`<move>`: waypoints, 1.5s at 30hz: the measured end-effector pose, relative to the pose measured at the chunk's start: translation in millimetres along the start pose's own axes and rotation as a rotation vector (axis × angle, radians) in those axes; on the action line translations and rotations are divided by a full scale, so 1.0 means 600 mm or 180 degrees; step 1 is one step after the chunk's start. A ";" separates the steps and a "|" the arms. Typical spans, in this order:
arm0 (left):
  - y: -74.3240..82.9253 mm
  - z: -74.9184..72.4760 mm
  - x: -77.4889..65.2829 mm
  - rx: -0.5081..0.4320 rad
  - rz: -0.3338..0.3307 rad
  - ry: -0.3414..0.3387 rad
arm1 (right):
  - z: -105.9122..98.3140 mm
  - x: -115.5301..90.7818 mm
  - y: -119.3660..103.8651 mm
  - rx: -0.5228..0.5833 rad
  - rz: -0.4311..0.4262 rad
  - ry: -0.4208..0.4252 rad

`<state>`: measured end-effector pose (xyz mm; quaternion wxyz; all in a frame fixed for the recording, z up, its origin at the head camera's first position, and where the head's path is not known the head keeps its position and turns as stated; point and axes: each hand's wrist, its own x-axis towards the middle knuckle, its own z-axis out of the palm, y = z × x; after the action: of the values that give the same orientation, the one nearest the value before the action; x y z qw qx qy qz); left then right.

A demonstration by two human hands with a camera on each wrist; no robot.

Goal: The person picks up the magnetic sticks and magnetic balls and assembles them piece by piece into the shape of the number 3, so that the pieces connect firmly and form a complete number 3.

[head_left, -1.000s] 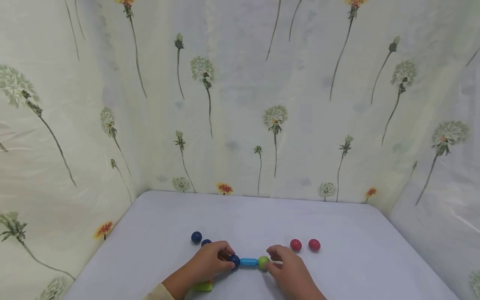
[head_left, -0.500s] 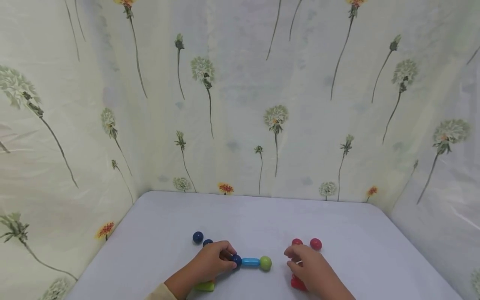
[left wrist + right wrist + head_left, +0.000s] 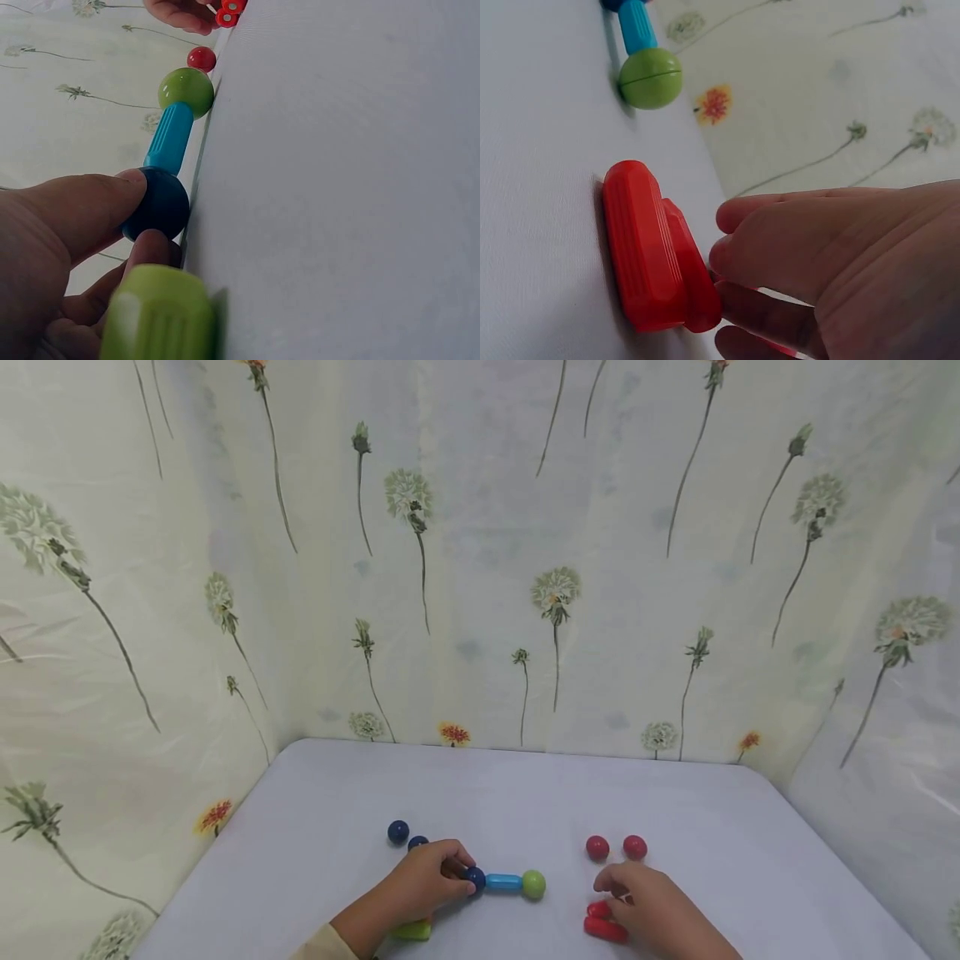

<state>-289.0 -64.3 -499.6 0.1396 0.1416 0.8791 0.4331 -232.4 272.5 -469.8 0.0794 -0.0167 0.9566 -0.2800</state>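
My left hand [image 3: 426, 878] pinches a dark blue ball [image 3: 159, 204] between thumb and fingers. A light blue ridged rod [image 3: 503, 882] joins that ball to a lime green ball [image 3: 533, 884], all in one line on the table. My right hand [image 3: 651, 897] is beside two red ridged rods [image 3: 639, 247] lying side by side. Its fingers are loosely bent, with the fingertips close to the farther rod; whether they touch it I cannot tell. Part of that rod is hidden.
Two red balls [image 3: 597, 847] lie beyond my right hand. Dark blue balls [image 3: 398, 832] lie beyond my left hand, one partly covered by it. A lime green rod [image 3: 412, 931] shows below the left wrist. Flower-patterned cloth [image 3: 480, 568] surrounds the white table [image 3: 510, 785].
My right hand has left the lime green ball and moved right to the red rods, uncovering them. My left hand still pinches the dark blue ball. The view has shifted slightly.
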 end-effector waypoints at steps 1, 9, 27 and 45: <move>0.001 0.000 0.000 0.0001 0.0002 -0.0001 | 0.001 0.001 0.001 0.0005 0.0015 -0.0030; 0.001 -0.001 0.001 0.0010 0.0007 -0.0003 | 0.005 0.010 0.004 -0.0141 0.0085 -0.0211; 0.000 -0.002 0.001 0.0052 0.0021 0.0002 | 0.011 0.019 0.015 -0.0298 0.0271 -0.0188; -0.001 0.002 0.000 0.0042 0.0018 0.0004 | 0.024 0.016 0.002 -0.0176 0.0298 0.0032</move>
<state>-288.7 -64.1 -500.8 0.1369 0.1448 0.8817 0.4277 -239.3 265.3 -483.8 0.0871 0.0272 0.9640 -0.2496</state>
